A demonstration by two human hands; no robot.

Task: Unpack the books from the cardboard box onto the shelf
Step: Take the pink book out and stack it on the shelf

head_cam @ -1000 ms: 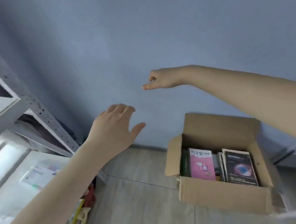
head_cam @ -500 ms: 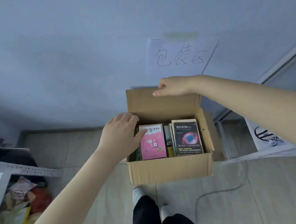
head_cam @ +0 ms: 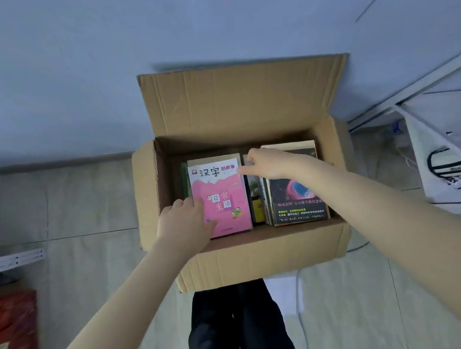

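The pink book (head_cam: pixel 223 200) is showing the title 汉字的故事 across its white top band and 日常生活 on small squares lower down; beside it the dark book (head_cam: pixel 297 195) is bearing a red-and-blue nebula picture with lines of small print too fine to read; blue handwritten strokes are running off the top of the pale blue wall (head_cam: pixel 71 77), cut off and illegible. Grey floor tiles (head_cam: pixel 70 205) are stretching below the wall, with a white cable (head_cam: pixel 296 295) lying on them near the person's dark trousers (head_cam: pixel 234 330). The cardboard box (head_cam: pixel 260 256) is sitting open on the floor against the wall, its back flap standing upright; both books are lying inside, thinner volumes (head_cam: pixel 256 197) wedged on edge between them. The left hand (head_cam: pixel 185 224) is gripping the pink book's left edge, thumb on the cover; the right hand (head_cam: pixel 268 164) is pinching its upper right corner with curled fingers. A white metal shelf frame (head_cam: pixel 414 98) is standing to the right of the box; a perforated white rail (head_cam: pixel 11 261) is showing at the left.
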